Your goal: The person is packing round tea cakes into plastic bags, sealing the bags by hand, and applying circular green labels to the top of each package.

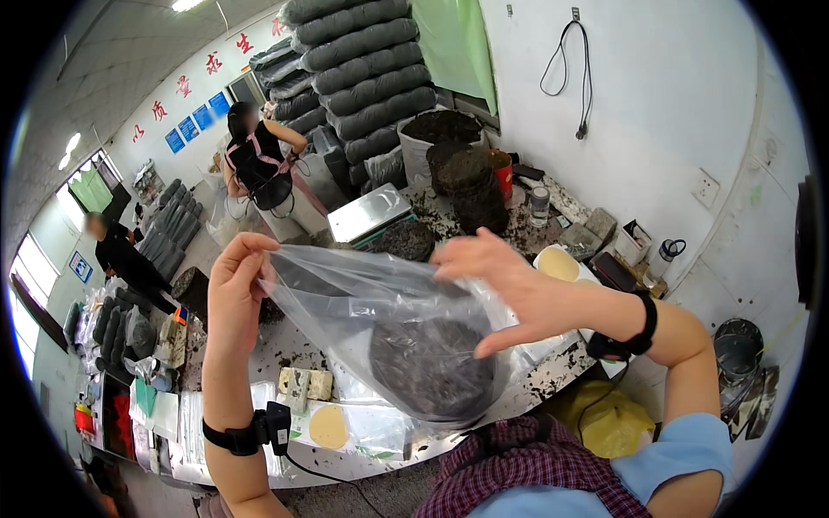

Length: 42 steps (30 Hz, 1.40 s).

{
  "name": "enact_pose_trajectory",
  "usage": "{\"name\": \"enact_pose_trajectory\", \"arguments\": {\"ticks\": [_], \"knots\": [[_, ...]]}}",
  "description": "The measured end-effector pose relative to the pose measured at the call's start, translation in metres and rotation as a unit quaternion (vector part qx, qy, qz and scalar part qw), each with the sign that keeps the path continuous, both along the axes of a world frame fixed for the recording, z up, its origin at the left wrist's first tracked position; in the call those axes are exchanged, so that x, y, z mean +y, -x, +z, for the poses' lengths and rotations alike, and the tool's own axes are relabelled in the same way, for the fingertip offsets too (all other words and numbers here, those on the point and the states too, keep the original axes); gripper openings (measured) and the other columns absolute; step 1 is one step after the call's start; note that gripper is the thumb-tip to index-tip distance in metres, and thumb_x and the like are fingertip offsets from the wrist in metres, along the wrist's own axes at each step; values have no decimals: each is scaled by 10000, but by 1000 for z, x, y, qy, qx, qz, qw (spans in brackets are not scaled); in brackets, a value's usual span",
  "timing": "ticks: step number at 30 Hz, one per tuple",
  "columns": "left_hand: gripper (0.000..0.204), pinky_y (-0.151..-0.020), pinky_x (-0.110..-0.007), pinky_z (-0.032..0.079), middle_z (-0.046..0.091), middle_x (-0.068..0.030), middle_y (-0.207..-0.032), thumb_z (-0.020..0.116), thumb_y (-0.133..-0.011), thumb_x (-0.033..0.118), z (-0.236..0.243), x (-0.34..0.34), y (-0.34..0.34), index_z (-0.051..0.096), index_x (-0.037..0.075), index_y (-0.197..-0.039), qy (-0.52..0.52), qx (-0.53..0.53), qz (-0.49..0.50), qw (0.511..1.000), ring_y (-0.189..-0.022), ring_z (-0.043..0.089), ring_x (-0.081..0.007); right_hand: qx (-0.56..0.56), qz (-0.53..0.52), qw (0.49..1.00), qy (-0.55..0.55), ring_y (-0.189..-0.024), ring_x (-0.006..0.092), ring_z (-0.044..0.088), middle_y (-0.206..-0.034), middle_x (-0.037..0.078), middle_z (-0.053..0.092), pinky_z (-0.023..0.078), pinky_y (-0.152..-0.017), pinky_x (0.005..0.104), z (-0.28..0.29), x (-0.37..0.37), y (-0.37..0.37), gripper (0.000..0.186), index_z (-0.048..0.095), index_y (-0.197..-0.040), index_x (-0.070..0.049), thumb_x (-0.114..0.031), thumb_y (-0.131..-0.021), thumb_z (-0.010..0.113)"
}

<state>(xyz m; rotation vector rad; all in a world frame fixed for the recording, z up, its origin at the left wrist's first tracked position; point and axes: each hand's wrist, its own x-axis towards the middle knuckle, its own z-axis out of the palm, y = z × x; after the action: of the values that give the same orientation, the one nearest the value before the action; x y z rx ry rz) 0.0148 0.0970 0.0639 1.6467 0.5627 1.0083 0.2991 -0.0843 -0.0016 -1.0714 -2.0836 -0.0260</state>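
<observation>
Holding a clear plastic bag (380,319) up over the near edge of the table (363,462), the person had both hands on the bag's open mouth. The left hand (235,289) was pinched shut on the left rim of the bag, thumb and fingers pressed together on the film, wrist carrying a black strap with a small device (259,429). A round dark compressed cake (432,367) sat inside the bag, low and toward its right side, clear of the table surface. The right hand (501,281) gripped the right rim of the mouth from above, fingers spread and angled down over the film, with a black band (643,324) on the wrist. The two hands were well apart, the bag mouth stretched between them.

On the table, below the bag near the front edge, lay flat clear packets with a round pale disc (328,426) and pale rectangular blocks (304,382). Behind the bag, toward the middle of the table, stood a metal scale (367,211), with another dark cake (404,240) just beside it. Toward the far right corner rose a stack of dark cakes (471,186), loose dark crumbs around it, and a clear bottle (539,205) near it. Dark filled sacks (371,60) were piled against the wall beyond. Two other people stood at the far left of the room.
</observation>
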Motion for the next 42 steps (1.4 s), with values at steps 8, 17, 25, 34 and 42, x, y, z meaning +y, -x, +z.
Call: {"name": "enact_pose_trajectory", "arguments": {"ticks": [8, 17, 25, 34, 42], "knots": [[180, -543, -218, 302, 457, 1, -692, 466, -866, 11, -4, -22, -2, 619, -8, -959, -255, 168, -51, 951, -593, 391, -65, 21, 84, 985, -149, -463, 251, 473, -561, 45, 416, 356, -427, 358, 34, 4, 33, 422, 430, -625, -101, -391, -821, 667], [295, -706, -309, 468, 566, -74, -1021, 522, -849, 93, -86, -78, -58, 600, 130, -1131, -340, 444, -253, 790, -858, 576, -216, 104, 138, 980, -101, -536, 284, 540, -595, 63, 499, 411, -475, 360, 23, 37, 77, 377, 465, -645, -63, -332, -813, 669], [338, -706, -372, 513, 594, -63, -1141, 546, -839, 141, -146, -70, -87, 609, 233, -1158, -307, 481, -288, 769, -904, 626, -289, 160, 59, 937, 304, -1431, 293, 42, -1541, 180, -26, 121, -1147, 403, -65, -13, -49, 1423, -148, -1468, -84, -482, -560, 872], [565, -809, -303, 476, 541, -101, -1143, 573, -873, 154, -97, -20, -47, 324, 56, -1371, -31, -73, -230, 970, -966, 549, -212, 749, 130, 617, 201, -796, 180, 599, -907, 60, 609, 483, -850, 348, -126, -3, 2, 267, 534, -1113, -13, -232, -989, 446], [309, -520, -234, 440, 591, -12, -645, 443, -985, 180, -144, -48, -70, 520, 19, -1236, -455, 193, -77, 866, -504, 517, -80, 804, 15, 541, 245, -750, 177, 572, -834, 64, 564, 474, -712, 325, -107, 10, 6, 216, 542, -984, -33, -226, -986, 446]]}}
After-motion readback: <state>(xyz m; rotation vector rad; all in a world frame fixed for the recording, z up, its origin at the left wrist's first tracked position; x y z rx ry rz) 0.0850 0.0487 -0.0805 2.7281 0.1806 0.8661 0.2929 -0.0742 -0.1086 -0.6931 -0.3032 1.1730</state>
